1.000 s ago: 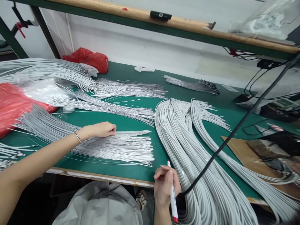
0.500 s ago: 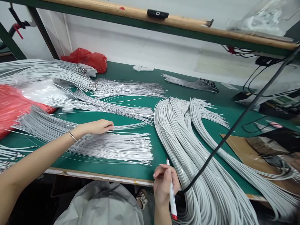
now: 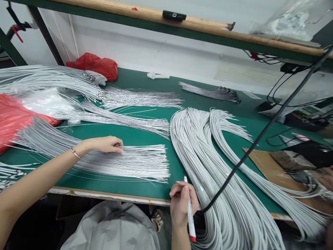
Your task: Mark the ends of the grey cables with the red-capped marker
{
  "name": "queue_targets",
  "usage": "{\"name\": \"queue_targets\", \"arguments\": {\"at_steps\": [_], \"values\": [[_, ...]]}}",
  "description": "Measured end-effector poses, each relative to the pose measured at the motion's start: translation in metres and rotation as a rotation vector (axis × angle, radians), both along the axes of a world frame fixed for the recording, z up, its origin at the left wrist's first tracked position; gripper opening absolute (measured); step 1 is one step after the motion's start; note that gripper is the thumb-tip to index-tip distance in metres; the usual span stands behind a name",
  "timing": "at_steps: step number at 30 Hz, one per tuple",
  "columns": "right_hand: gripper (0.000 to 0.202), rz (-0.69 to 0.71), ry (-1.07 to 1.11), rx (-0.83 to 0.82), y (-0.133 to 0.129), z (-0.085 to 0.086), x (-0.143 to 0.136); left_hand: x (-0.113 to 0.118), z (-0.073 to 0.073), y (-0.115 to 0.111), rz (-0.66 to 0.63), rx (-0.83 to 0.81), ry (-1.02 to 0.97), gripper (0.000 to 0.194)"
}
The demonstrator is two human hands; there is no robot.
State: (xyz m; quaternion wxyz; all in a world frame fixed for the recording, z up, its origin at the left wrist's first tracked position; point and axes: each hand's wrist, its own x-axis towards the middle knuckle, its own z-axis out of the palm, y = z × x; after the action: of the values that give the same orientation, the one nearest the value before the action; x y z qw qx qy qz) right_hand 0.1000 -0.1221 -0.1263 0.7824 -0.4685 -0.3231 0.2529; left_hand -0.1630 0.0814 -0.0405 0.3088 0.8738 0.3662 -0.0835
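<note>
My left hand (image 3: pixel 110 144) lies on the upper edge of a wide bundle of thin grey wires (image 3: pixel 140 163), spread flat on the green tabletop. Its thumb and fingertips are apart, with wires directly beneath them. By the table's front edge my right hand (image 3: pixel 182 201) is closed around a white marker pen (image 3: pixel 190 222). The pen slants downward, with red at both ends, the lower end pointing toward me. Just right of that hand, a thick bundle of pale grey cables (image 3: pixel 208 163) curves over the table edge.
More wire bundles (image 3: pixel 145 119) lie behind. Red plastic bags (image 3: pixel 104 67) and clear plastic sit to the left. A black cable (image 3: pixel 249 156) hangs diagonally across the right side. Cardboard (image 3: pixel 260 163) and part of another person's hand (image 3: pixel 326 178) are at far right. A shelf (image 3: pixel 145 17) spans the back.
A few wires that my left hand held apart from the bundle now lie along its upper edge. That hand's fingers have parted and moved slightly down. My right hand still holds the pen.
</note>
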Motion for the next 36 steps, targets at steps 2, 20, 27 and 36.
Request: {"name": "queue_targets", "arguments": {"at_steps": [2, 20, 27, 36], "values": [[0.023, -0.005, -0.002, 0.002, 0.000, 0.000, 0.000, -0.002, 0.000, 0.000, -0.002, -0.003, -0.005, 0.037], [0.022, -0.006, 0.008, 0.015, 0.001, -0.001, 0.000, -0.006, 0.005, -0.004, 0.067, -0.033, -0.046, 0.029], [0.022, 0.011, 0.006, -0.001, 0.000, -0.002, 0.001, -0.005, 0.007, -0.001, 0.106, -0.045, -0.091, 0.038], [0.022, -0.005, -0.013, -0.049, 0.001, -0.002, 0.000, -0.006, 0.044, -0.013, 0.098, -0.067, -0.200, 0.043]]}}
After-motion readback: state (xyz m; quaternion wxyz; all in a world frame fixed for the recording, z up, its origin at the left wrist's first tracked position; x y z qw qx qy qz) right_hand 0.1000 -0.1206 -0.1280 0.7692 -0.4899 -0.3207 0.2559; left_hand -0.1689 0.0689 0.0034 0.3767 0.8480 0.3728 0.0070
